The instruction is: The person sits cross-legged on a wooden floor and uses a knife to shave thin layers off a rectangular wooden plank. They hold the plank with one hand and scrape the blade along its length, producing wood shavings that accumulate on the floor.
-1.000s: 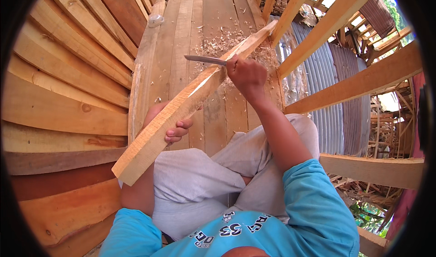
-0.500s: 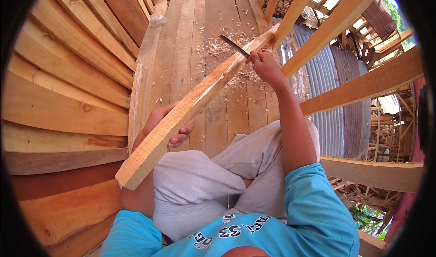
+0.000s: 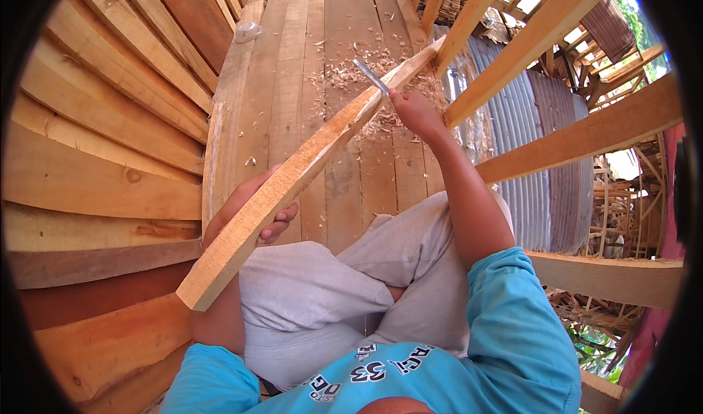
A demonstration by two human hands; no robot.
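A long pale wooden plank (image 3: 293, 180) runs diagonally from my lap up to the far right. My left hand (image 3: 249, 213) grips it from beneath near its lower end, fingers curled around the edge. My right hand (image 3: 414, 110) is stretched out near the plank's far end, shut on a knife with a metal blade (image 3: 371, 76) that points up and left above the plank's edge. Wood shavings (image 3: 348, 70) lie on the boards around the far end.
I sit on a curved plank floor (image 3: 307, 70) with stacked boards (image 3: 95, 143) rising at the left. Wooden beams (image 3: 578, 132) cross at the right, with corrugated metal sheeting (image 3: 512, 121) behind them. A small pale object (image 3: 247, 31) lies at the floor's far left.
My right hand has moved with the knife up along the plank toward its far end. The left hand stays on the plank's lower part.
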